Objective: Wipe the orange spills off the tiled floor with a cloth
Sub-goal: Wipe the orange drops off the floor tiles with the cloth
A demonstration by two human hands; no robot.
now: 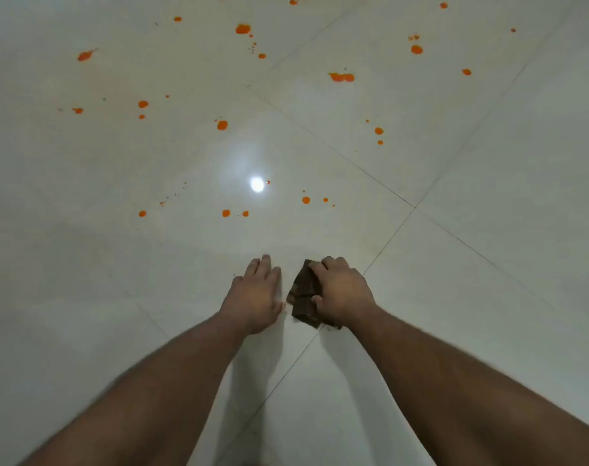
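**Cloth in hand, orange spatter still ahead**

Two bare forearms reach out from the bottom edge of the view over a glossy pale tiled floor [488, 297]. The right hand [340, 294] grasps a folded dark brown cloth [305, 292], fingers curled over its top and thumb tucked against its near side, seemingly pressing it down on the tile just beside a grout line [384, 243]; folding likely gives a firm pad to push. The left hand [258, 294] is released, fingers straight and together, just beside the cloth but not touching it. Whether its palm rests on the floor or hovers above cannot be told; it may be there to brace the body.

The orange spills [226, 212] lie scattered across the tiles beyond both hands, the nearest drops a short way ahead, larger blots [342, 77] farther off toward the top edge. None looks smeared, so wiping appears not yet begun, and the tile around the hands seems clean apart from one tiny speck. A bright lamp reflection [257, 184] glares among the near drops.

No bucket, bowl or other container is in view.
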